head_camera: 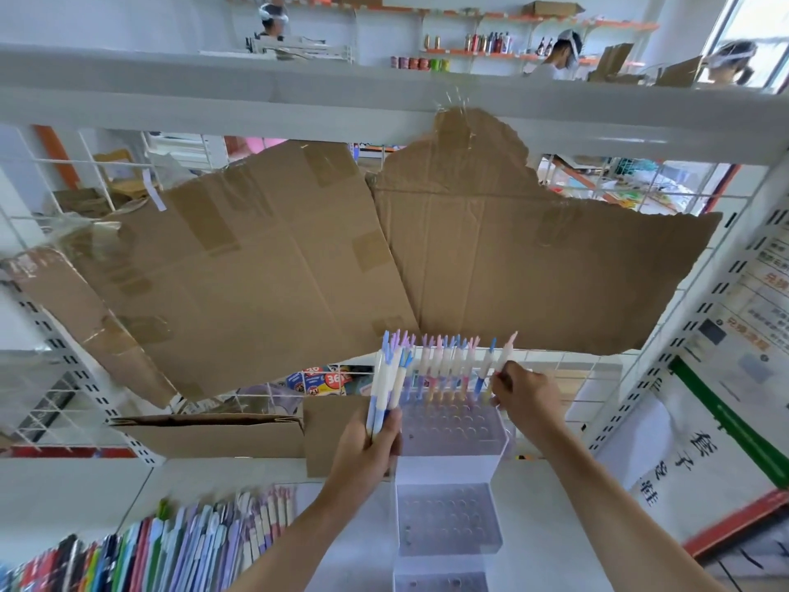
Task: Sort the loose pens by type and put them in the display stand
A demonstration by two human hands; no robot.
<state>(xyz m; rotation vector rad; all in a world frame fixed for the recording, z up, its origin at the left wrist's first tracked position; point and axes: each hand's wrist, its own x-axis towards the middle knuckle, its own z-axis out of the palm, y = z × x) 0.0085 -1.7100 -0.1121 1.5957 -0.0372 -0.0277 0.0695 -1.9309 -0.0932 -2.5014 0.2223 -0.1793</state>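
Head view: nearest me, my left hand grips an upright bundle of white pastel-tipped pens. Just beyond, my right hand pinches one pink-capped white pen, long axis near-vertical, above the clear tiered acrylic display stand, far row's right end.

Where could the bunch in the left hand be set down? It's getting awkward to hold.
Bare white shelf lies right of the display stand, under the right forearm; a narrower strip lies between the stand and the loose pens. The stand's top tier is crowded with a row of pens; its lower tiers show open holes.
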